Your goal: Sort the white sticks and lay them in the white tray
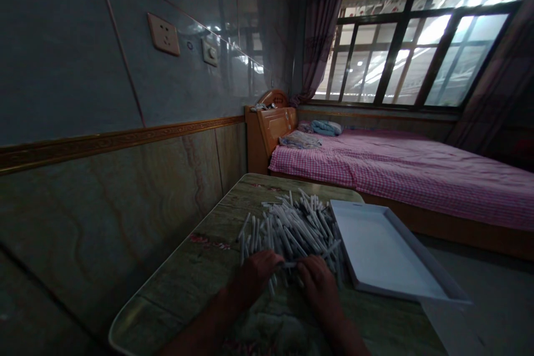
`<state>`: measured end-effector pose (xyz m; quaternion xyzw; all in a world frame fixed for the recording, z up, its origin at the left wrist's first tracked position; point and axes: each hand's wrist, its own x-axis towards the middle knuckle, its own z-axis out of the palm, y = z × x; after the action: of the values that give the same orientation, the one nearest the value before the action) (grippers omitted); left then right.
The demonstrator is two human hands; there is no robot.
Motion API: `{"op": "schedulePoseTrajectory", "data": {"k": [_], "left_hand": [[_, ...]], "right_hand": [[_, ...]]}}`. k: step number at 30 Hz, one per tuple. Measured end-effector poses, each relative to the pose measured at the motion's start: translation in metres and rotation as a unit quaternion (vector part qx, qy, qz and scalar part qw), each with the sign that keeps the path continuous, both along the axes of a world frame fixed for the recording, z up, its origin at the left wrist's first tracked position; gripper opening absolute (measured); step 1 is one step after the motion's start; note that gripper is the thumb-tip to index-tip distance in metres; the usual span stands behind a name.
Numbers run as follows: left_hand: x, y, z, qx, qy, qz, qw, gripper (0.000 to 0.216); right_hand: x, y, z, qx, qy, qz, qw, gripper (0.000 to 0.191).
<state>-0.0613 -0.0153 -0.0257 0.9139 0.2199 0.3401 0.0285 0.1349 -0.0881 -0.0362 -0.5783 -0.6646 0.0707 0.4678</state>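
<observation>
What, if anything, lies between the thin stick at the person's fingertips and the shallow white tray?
In this view, the right hand and some loose sticks lie between the thin stick and the left edge of the shallow white tray.

- Daylight's pouring through the window (417, 61), upper right!
- Glossy tiled wall (75, 55) filling the upper left.
- Pink-checked bed (375, 161), right; grey floor (496, 283), lower right.

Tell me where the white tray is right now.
In the head view, the white tray lies at the right side of the table, just right of the heap of pale sticks, its outer part jutting past the table's edge.
</observation>
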Motion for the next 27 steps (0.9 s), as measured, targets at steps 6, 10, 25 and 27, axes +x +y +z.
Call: {"op": "schedulePoseTrajectory", "data": {"k": [6,10,25,27], "left_hand": [[-0.0010,0.0012,-0.0027,0.021,0.002,0.016,1.000,0.020],[-0.0001,0.0007,-0.0059,0.014,0.002,0.017,1.000,0.021],[-0.0005,0.0039,-0.0052,0.020,0.015,0.011,1.000,0.025],[-0.0013,0.0044,-0.0036,0.018,0.009,0.009,1.000,0.027]], "right_hand": [[0.0001,-0.0010,0.0038,-0.020,0.012,0.015,1.000,0.025],[-0.0008,0.0001,0.0019,-0.023,-0.015,-0.042,0.999,0.034],[0.0011,-0.0010,0.0067,0.015,-0.008,-0.023,1.000,0.023],[0.0013,-0.0014,0.0076,0.017,0.005,-0.004,1.000,0.018]]}}
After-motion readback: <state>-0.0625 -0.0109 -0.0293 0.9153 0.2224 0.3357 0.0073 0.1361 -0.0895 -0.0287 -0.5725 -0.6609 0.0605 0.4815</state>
